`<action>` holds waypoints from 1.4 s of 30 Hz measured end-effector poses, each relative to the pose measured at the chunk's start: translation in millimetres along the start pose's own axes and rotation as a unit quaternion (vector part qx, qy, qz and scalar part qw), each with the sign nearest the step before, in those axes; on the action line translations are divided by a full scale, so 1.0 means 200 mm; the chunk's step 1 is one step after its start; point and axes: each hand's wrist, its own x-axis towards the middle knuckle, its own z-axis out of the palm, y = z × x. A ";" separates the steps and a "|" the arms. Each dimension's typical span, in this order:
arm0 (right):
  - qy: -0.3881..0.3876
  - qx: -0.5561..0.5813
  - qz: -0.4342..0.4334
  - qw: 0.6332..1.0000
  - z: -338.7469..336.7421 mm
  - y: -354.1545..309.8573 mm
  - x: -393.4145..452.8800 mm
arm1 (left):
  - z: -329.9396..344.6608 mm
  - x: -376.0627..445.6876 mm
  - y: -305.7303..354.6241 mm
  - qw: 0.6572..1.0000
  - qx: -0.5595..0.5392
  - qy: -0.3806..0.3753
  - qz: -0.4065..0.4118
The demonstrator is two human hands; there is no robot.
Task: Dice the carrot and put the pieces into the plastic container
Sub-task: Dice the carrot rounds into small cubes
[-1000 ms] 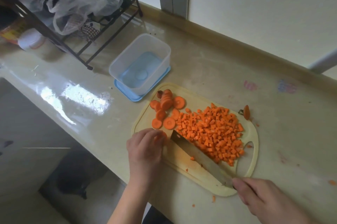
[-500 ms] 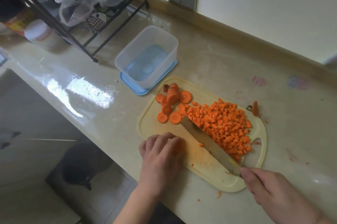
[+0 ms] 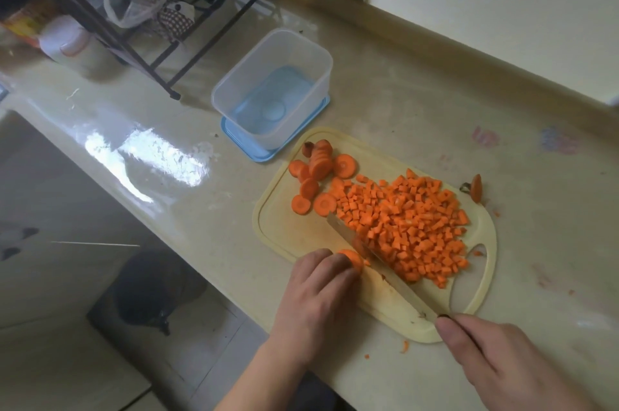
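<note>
Pinching a carrot slice (image 3: 351,260) at the near edge of the cutting board (image 3: 278,226), the left hand (image 3: 318,296) has its fingers curled round it, with the knife (image 3: 385,271) blade just beside the slice at its 3 o'clock. The right hand (image 3: 502,363) is clamped on the knife handle at the board's 5 o'clock corner. Diced carrot (image 3: 408,229) is heaped mid-board, round slices (image 3: 315,176) lie at its 11 o'clock, and the plastic container (image 3: 271,89) stands on the desk (image 3: 435,102) touching the board at 11 o'clock.
</note>
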 end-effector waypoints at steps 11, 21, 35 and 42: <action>-0.019 -0.069 -0.005 0.997 0.02 0.06 -0.01 | 0.02 0.02 0.02 1.000 -0.007 -0.004 -0.025; -0.013 -0.029 -0.043 0.999 0.00 -0.01 0.03 | 0.00 0.03 0.05 0.998 -0.011 0.036 -0.040; -0.028 -0.092 -0.024 0.995 0.10 -0.03 0.01 | 0.00 0.02 0.03 0.999 -0.012 0.041 -0.033; -0.006 -0.031 -0.042 0.999 0.05 0.01 -0.01 | 0.00 0.00 0.02 0.999 -0.004 0.039 -0.027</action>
